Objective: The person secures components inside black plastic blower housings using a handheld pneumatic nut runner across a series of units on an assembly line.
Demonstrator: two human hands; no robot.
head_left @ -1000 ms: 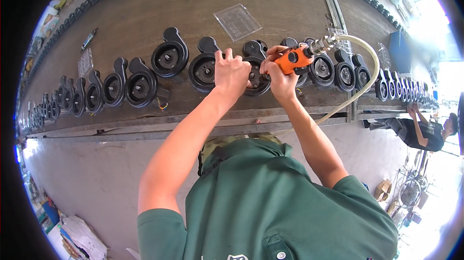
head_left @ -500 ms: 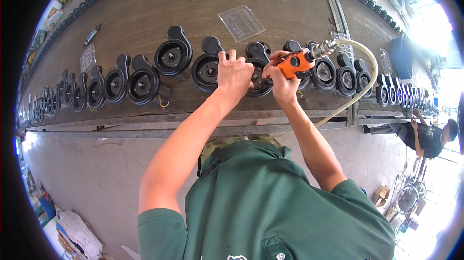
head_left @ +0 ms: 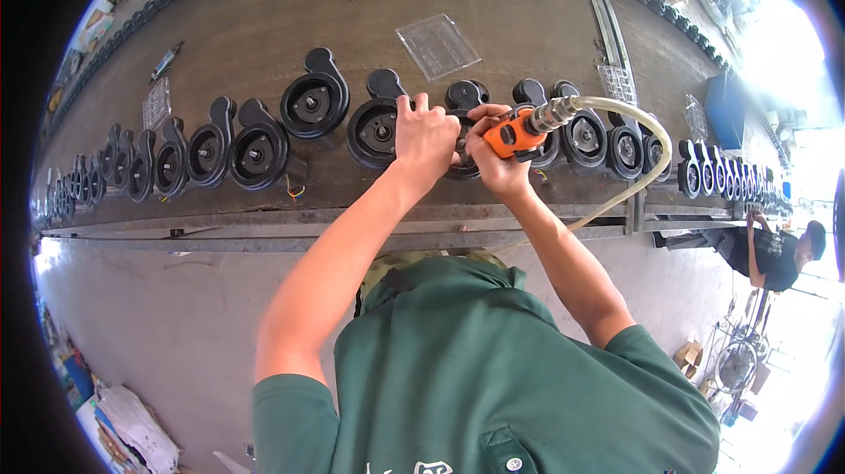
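Observation:
An orange air-powered tool (head_left: 515, 134) with a metal hose fitting is gripped in my right hand (head_left: 498, 166), its front end pointing left toward a black round housing (head_left: 460, 97). That housing sits between my hands and is mostly covered by them. My left hand (head_left: 426, 138) is closed over its left side, fingers bent, with the fingertips partly hidden. Just left of this hand stands another black round housing (head_left: 373, 132), a metal shaft at its centre. A pale flexible hose (head_left: 666, 144) loops from the tool to the right and down past the table edge.
Rows of similar black housings (head_left: 257, 155) line the table (head_left: 334, 7) on both sides. Behind them lie a clear plastic tray (head_left: 438, 46) and a small tube (head_left: 167, 61). A blue box (head_left: 727, 110) stands at right, where another person (head_left: 776, 249) works beside the table.
My right hand has brought the orange tool leftward, nearer my left hand and the housing between them. The left hand stays nearly in place. The hose has shifted left with the tool.

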